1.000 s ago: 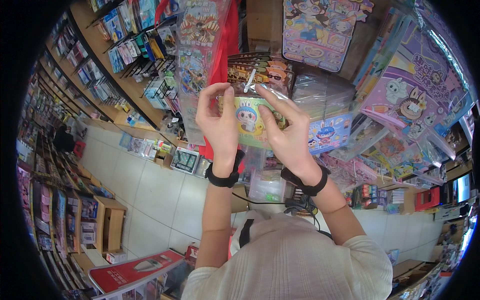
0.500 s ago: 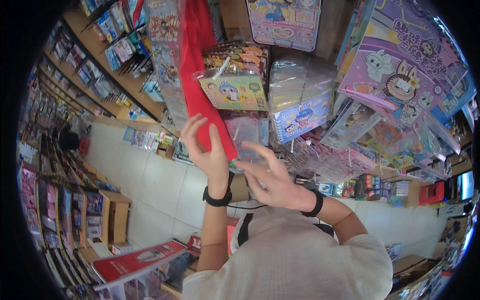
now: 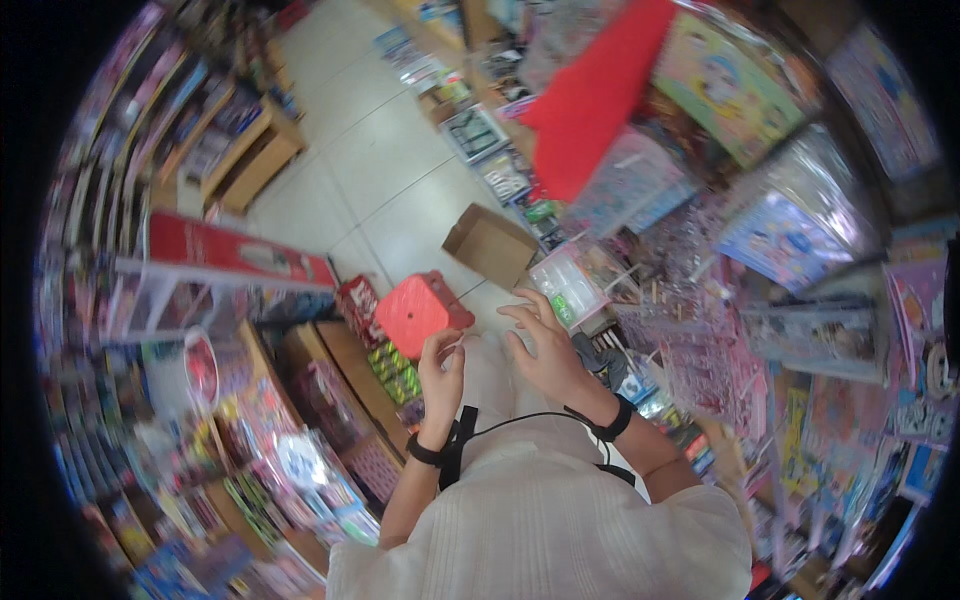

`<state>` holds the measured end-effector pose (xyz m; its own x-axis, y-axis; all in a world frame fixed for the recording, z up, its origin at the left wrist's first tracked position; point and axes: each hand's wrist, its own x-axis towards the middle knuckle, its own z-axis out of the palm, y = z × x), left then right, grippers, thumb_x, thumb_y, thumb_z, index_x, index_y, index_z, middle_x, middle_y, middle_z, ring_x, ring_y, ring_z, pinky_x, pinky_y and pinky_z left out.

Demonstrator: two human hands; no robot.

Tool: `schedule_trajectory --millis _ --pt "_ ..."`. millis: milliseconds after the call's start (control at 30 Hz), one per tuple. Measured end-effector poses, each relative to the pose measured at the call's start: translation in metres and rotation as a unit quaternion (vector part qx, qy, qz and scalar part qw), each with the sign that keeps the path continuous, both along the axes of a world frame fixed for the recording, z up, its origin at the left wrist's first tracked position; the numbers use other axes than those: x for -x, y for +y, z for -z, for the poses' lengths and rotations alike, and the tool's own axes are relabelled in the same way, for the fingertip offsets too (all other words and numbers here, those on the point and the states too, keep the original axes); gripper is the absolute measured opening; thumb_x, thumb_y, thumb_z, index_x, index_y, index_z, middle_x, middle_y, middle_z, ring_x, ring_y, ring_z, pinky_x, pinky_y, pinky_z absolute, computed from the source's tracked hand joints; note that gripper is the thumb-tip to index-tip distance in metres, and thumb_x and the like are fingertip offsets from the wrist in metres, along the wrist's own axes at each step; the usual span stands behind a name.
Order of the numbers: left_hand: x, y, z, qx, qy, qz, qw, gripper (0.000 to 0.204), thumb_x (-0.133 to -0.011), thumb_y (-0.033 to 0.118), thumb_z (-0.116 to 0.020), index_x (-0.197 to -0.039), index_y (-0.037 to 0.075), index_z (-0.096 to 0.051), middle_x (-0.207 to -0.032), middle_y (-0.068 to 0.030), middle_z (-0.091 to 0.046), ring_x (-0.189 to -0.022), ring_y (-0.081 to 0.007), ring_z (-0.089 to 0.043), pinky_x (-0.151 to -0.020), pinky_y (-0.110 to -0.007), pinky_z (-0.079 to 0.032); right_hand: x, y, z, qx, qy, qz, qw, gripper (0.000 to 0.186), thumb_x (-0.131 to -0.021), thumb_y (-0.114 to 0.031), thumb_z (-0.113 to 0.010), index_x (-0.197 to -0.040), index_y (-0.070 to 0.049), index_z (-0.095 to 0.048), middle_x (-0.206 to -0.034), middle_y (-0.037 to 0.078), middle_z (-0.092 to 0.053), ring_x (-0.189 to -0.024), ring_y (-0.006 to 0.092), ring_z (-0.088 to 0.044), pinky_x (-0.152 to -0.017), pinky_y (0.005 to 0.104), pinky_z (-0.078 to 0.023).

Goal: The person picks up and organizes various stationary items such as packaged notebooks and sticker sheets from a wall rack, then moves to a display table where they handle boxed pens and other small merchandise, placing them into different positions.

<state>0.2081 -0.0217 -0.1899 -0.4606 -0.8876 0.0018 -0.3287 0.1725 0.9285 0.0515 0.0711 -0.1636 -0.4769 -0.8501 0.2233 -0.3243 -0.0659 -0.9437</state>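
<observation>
while nothing gripped, both hands loosely open above upright red stool.

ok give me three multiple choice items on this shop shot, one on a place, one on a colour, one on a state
1. Where is the brown cardboard box?
A. on the floor
B. hung overhead
C. in a hand

2. What colour is the square stool near the left hand?
A. blue
B. red
C. green

3. How is the right hand?
A. closed fist
B. fingers spread, holding nothing
C. gripping a box

Answers: 1 A, it stands on the pale floor tiles; 2 B, its top is red; 3 B, the fingers are apart and empty.
</observation>
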Motion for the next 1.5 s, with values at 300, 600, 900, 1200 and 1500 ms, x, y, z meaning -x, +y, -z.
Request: schedule_trajectory --millis 300,600,900,1200,1500 --pt "-0.226 0.054 0.012 0.018 0.071 -0.199 0.977 0.017 -0.079 -0.003 -0.052 -0.095 -0.001 -0.055 -0.094 -0.0109 -0.059 -0.09 -0.0193 -0.059 -0.079 -0.028 -0.047 -0.21 -0.001 0.037 -0.083 0.092 -0.243 0.962 0.04 -0.076 0.0 -0.055 -0.114 -0.004 -0.047 -0.12 0.018 -0.04 -0.096 0.0319 -0.053 -0.079 0.0361 -0.046" --pt "-0.472 0.187 0.049 -0.079 0.07 -0.417 0.903 0.017 -0.08 0.003 -0.053 -0.096 -0.002 -0.055 -0.091 -0.0103 -0.061 -0.085 -0.0187 -0.06 -0.076 -0.028 -0.046 -0.419 0.02 0.036 -0.076 0.141 -0.387 0.908 0.047 -0.077 0.001 -0.054 -0.122 -0.004 -0.04 -0.12 0.016 -0.039 -0.096 0.0275 -0.053 -0.078 0.0337 -0.047" --pt "-0.574 0.272 0.045 -0.049 0.17 -0.586 0.791 0.017 -0.082 0.0 -0.05 -0.099 -0.001 -0.054 -0.095 -0.0084 -0.06 -0.092 -0.015 -0.057 -0.081 -0.027 -0.044 -0.567 0.011 0.091 -0.079 0.228 -0.562 0.791 0.032 -0.077 -0.005 -0.056 -0.109 -0.004 -0.05 -0.104 0.015 -0.053 -0.095 0.0269 -0.056 -0.078 0.0349 -0.045" --pt "-0.556 0.265 0.044 -0.064 0.159 -0.675 0.717 0.018 -0.082 0.006 -0.054 -0.098 -0.001 -0.054 -0.091 -0.0098 -0.062 -0.085 -0.0177 -0.06 -0.076 -0.029 -0.046 -0.654 -0.103 0.148 -0.068 0.196 -0.553 0.807 0.061 -0.073 -0.019 -0.064 -0.123 0.002 -0.036 -0.112 0.024 -0.048 -0.104 0.0343 -0.047 -0.089 0.0402 -0.036" --pt "-0.545 0.128 0.016 -0.033 0.201 -0.696 0.688 0.019 -0.084 0.003 -0.051 -0.102 -0.002 -0.053 -0.096 -0.0074 -0.059 -0.084 -0.0138 -0.058 -0.074 -0.024 -0.046 -0.695 -0.208 0.173 -0.184 -0.044 -0.577 0.795 0.057 -0.062 -0.014 -0.07 -0.11 0.006 -0.047 -0.077 0.012 -0.06 -0.07 0.0189 -0.059 -0.065 0.0308 -0.047"
